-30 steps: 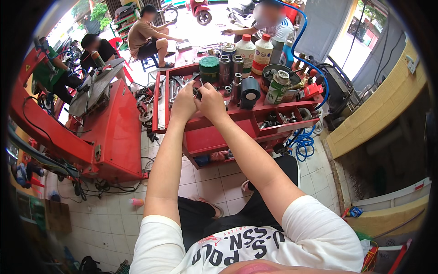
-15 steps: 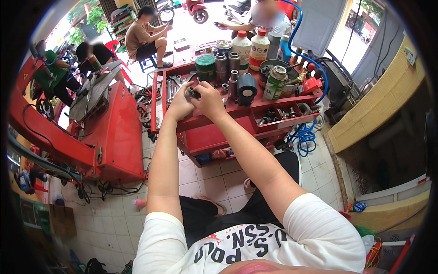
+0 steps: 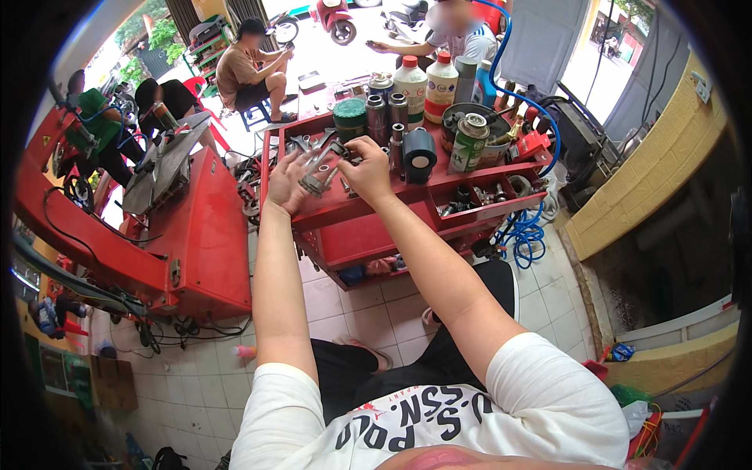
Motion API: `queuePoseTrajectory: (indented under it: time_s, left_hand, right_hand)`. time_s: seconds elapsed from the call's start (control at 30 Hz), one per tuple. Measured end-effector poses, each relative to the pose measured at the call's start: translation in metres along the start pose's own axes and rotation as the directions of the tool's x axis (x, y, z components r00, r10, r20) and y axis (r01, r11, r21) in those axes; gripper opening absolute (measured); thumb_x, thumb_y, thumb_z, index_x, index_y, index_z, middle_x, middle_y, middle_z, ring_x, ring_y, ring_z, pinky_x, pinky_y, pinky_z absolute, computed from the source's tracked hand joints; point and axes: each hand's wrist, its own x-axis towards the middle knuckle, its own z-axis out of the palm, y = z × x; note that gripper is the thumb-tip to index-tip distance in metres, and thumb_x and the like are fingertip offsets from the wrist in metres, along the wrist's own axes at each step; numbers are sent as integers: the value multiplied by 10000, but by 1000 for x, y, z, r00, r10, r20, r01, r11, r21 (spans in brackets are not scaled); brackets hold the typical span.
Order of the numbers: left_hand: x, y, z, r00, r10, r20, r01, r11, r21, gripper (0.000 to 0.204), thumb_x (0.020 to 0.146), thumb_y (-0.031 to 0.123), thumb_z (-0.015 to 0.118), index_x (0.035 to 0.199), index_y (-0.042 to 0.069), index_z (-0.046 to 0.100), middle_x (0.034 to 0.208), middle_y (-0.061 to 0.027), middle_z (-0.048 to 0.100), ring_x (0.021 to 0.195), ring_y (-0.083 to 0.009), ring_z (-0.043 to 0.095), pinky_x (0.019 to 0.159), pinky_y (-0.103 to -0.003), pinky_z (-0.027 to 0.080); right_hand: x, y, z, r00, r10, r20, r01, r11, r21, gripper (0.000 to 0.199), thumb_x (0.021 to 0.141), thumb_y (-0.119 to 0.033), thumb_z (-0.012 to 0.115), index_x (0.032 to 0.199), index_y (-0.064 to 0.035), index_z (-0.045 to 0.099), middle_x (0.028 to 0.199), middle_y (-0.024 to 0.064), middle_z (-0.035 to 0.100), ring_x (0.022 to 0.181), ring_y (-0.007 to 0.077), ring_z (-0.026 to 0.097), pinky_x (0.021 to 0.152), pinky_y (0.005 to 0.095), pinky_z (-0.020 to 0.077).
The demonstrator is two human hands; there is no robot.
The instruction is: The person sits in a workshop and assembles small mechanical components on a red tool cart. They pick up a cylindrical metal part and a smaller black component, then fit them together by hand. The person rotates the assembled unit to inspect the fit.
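The right hand (image 3: pixel 364 168) grips the dark far end of a metal part (image 3: pixel 313 184) between thumb and fingers. The left hand (image 3: pixel 288 182) is open, palm up with fingers spread, just left of the part's rounded near end; motion blur hides whether they touch. The part slants above the left side of a red tool cart (image 3: pixel 352 236), its far end to the right, and no marking can be made out on it.

Print shows on several containers to the right along the cart top. Two white bottles with red caps stand at the far side: the left bottle (image 3: pixel 410 88) has a small coloured label, the right bottle (image 3: pixel 441 92) a broad orange-red one. Nearer and further right, a green-and-white spray can (image 3: pixel 468 143) bears pale lettering across its green side. Left of it, a black cylinder (image 3: pixel 419 149) has a round white patch facing near. A green tin (image 3: pixel 349 119) stands far left, beside upright metal sockets (image 3: pixel 377 119).

The person's white shirt (image 3: pixel 548 384) carries large dark lettering, upside down from this view, with smaller red print beside it.
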Motion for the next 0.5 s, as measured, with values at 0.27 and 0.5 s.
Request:
queuePoseTrajectory:
  time_s: [0.27,0.5]
  left_hand:
    - [10,-5,-18,966,-225,127,235,969,-72,507,1075,426,571,1327,-14,578,1213,-223,713,1039,-289,745,893,-361,615]
    - [14,-6,-11,952,-305,-14,305,951,54,451,1060,424,626,1254,17,628,1062,-137,748,874,-211,753,752,-302,630]
  right_hand:
    - [2,4,-1,978,36,204,-51,996,67,225,783,-50,796,987,20,733,948,84,680,831,171,707,734,310,569]
    - [1,5,-2,958,62,281,-77,996,43,242,827,-13,756,1059,24,702,1011,71,696,858,140,703,770,292,580]
